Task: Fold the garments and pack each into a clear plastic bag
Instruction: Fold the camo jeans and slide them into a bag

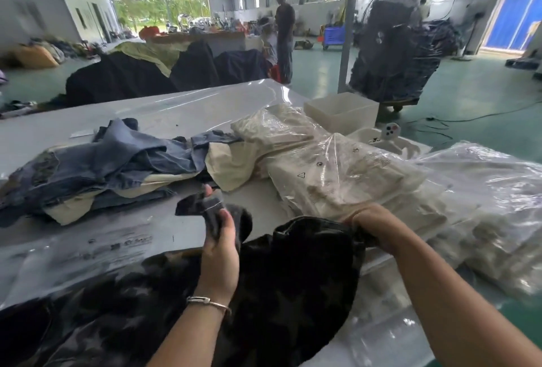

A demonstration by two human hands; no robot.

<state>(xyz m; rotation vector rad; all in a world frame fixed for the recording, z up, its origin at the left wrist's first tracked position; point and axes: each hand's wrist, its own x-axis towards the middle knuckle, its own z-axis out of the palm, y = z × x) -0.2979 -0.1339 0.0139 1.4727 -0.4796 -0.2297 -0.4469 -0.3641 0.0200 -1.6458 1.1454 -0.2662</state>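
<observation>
A black garment (pixel 296 275) lies bunched on the near part of the table, partly over a clear plastic bag (pixel 76 252). My left hand (pixel 220 246) grips one dark edge of it, lifted off the table. My right hand (pixel 378 227) grips the opposite edge near the bagged pile. Cream garments in clear plastic bags (pixel 331 179) are stacked at the right. Loose blue denim and cream garments (pixel 111 167) are heaped at the left.
More bagged cream items (pixel 484 208) fill the right edge. A white plastic tub (pixel 341 113) stands at the table's far right corner. A person (pixel 284 35) stands beyond, near dark garment piles (pixel 164 70) and a loaded trolley (pixel 393 56).
</observation>
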